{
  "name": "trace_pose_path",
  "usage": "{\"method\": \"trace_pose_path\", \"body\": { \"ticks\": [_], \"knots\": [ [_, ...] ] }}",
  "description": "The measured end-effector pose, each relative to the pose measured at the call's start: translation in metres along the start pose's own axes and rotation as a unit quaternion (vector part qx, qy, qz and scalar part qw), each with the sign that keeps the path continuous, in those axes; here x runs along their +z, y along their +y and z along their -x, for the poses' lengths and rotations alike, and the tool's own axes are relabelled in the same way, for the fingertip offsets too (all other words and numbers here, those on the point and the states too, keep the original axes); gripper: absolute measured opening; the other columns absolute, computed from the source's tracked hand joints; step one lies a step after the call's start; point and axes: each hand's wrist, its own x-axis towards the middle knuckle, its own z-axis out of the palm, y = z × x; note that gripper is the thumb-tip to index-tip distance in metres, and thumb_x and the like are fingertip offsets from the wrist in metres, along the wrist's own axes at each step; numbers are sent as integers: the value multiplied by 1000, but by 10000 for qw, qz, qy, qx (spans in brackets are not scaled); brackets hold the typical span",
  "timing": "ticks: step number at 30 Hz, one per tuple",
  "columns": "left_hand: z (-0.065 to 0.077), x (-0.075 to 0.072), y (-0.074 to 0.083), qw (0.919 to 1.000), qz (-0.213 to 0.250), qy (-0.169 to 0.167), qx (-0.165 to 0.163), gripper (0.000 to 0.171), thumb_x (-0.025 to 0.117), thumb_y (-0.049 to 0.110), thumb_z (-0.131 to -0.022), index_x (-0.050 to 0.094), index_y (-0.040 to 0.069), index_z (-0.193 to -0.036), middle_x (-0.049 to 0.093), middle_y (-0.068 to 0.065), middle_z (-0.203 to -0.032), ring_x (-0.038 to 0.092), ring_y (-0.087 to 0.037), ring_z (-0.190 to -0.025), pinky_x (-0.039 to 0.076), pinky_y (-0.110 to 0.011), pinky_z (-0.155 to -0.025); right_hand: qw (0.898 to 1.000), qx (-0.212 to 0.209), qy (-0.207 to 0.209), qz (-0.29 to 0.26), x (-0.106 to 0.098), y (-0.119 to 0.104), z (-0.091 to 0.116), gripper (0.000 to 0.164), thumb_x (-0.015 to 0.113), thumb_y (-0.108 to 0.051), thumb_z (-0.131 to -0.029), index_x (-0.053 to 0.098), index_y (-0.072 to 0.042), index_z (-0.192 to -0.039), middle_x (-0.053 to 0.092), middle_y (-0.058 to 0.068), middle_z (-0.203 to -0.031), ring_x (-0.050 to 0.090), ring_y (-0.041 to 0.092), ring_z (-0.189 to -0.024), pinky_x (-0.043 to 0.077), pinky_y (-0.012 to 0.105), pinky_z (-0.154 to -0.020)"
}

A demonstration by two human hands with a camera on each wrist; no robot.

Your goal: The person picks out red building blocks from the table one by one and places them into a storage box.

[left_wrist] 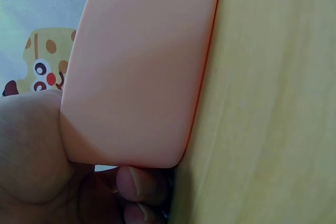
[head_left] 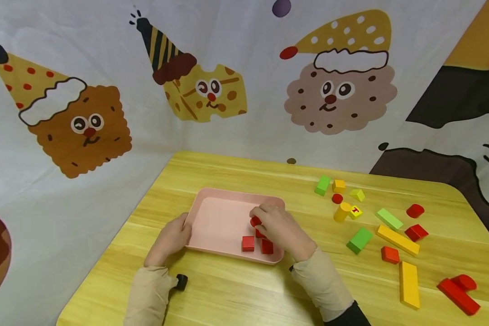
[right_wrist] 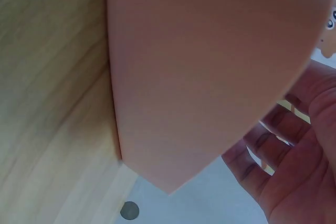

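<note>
A pink tray (head_left: 220,217) lies on the table, its near wall filling much of both wrist views. My left hand (head_left: 172,237) grips the tray's left side, with curled fingertips (left_wrist: 139,182) against the outer wall. Over the right part of the tray, my right hand (head_left: 279,228) pinches a red cylinder (head_left: 255,221) between thumb and fingers. Just below it, a red block (head_left: 259,233) is partly hidden by that hand. Two more red blocks, one cube (head_left: 248,243) and another block (head_left: 267,246), sit near the tray's front right corner.
Loose blocks are spread over the right of the table: green blocks (head_left: 360,240), long yellow blocks (head_left: 409,285), a yellow cylinder (head_left: 342,212) and several red pieces, including a long red block (head_left: 458,296). A printed cloth (head_left: 265,136) hangs behind the table.
</note>
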Motion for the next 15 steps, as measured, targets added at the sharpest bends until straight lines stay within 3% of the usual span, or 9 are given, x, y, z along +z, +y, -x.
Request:
{"method": "trace_pose_path", "body": {
  "ticks": [9,15],
  "knots": [
    [0,0,-1,10000,37,41,52,31,36,19,-100,54,7,-123,63,-12,-97,54,-24,-83,47,-46,-77,9993,-312,-184,-103,7,-1,-3,25,73,-13,-80,62,-15,-102,61,-4,-89,54,13,-82,48,34,-80],
    [1,0,0,10000,52,58,51,28,36,18,-100,55,8,-117,59,-8,-83,52,-22,-75,45,-42,-71,9991,-292,-299,-103,13,-2,-2,22,73,-13,-81,62,-19,-99,60,-7,-86,51,13,-81,47,32,-74]
  ]
}}
